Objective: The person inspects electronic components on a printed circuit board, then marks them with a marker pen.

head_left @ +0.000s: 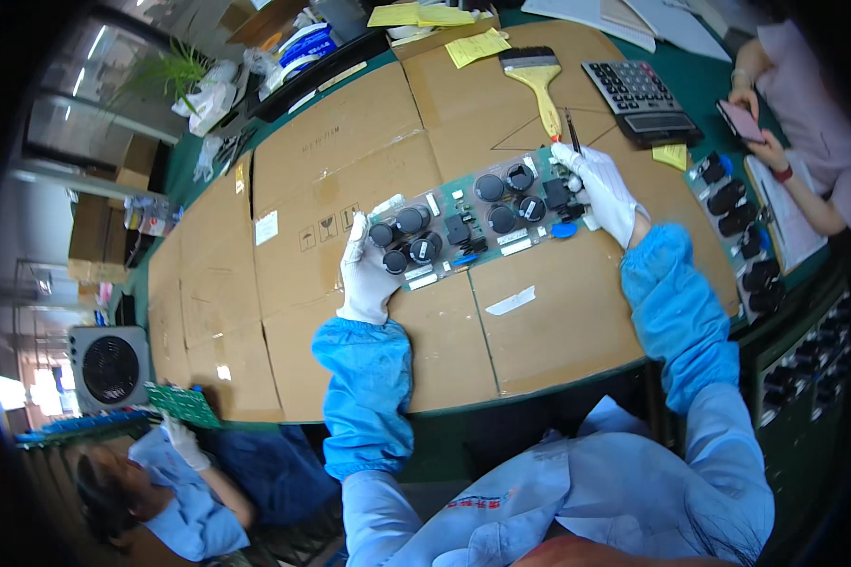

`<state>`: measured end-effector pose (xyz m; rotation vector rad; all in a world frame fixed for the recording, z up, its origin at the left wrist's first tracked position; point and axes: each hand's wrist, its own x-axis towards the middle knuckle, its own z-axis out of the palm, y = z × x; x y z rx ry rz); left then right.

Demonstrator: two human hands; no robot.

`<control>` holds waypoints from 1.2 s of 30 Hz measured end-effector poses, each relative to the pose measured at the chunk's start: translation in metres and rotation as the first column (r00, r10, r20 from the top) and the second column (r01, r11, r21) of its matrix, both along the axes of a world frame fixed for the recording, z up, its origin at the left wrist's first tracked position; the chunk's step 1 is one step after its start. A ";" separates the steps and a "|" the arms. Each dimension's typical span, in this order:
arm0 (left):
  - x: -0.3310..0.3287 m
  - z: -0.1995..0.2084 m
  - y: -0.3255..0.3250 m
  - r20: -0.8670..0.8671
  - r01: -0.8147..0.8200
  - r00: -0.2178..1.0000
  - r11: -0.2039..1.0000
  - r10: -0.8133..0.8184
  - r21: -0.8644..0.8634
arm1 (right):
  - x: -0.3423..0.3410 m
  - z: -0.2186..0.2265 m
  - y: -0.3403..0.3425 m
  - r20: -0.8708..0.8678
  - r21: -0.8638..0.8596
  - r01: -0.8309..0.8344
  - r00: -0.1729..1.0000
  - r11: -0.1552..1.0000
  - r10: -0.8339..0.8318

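Note:
Between my two white-gloved hands a long green circuit board (473, 213) is held slightly tilted above the cardboard-covered table, component side up. Several black round capacitors, blue discs and white parts stand on it. My left hand (367, 276) grips the board's left end, fingers along the edge. At the opposite end, my right hand (609, 194) is closed on the board's corner. A thin dark pointed tool (571, 130) sticks up from the right fingers; its kind is unclear. A wide flat paintbrush (541, 87) with a yellow handle lies just beyond that hand.
Cardboard sheets (350, 156) cover the table. A calculator (641, 99) and yellow slips (477, 47) lie at the far side. More populated boards (736, 213) line the right edge, near a person holding a phone (742, 121). Lower left, another person holds a green board (184, 403) near a fan (111, 367).

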<state>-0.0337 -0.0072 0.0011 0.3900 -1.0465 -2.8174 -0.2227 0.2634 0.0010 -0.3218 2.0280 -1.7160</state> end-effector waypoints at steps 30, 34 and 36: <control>0.005 -0.005 -0.009 -0.047 -0.002 0.999 1.000 0.001 -0.021 | 0.003 0.011 0.006 0.207 -0.156 0.040 0.978 0.987 -0.007; 0.005 -0.003 -0.007 -0.054 0.016 0.998 1.000 -0.016 -0.010 | 0.000 0.011 0.009 0.229 -0.222 0.049 0.973 0.974 0.003; 0.004 0.000 -0.005 -0.012 -0.006 1.000 1.000 0.005 -0.003 | 0.000 0.011 0.010 0.235 -0.237 0.061 0.972 0.970 -0.003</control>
